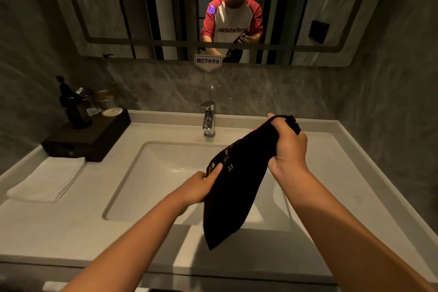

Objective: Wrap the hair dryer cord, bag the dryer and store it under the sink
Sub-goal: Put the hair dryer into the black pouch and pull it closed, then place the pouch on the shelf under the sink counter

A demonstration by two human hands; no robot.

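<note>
A black cloth bag (233,192) with gold lettering hangs tilted over the white sink basin (154,173). My right hand (288,147) grips its gathered top end, with a black drawstring loop sticking out past the fingers. My left hand (202,185) pinches the bag's left edge lower down, thumb on the cloth. The bag's bottom corner points down toward the counter's front edge. The hair dryer and its cord are not visible; I cannot tell whether the dryer is inside the bag.
A chrome faucet (209,118) stands behind the basin. At the back left, a dark tray (94,140) holds a pump bottle, glasses and a jar. A folded white towel (48,179) lies in front of it. A mirror (142,7) hangs above.
</note>
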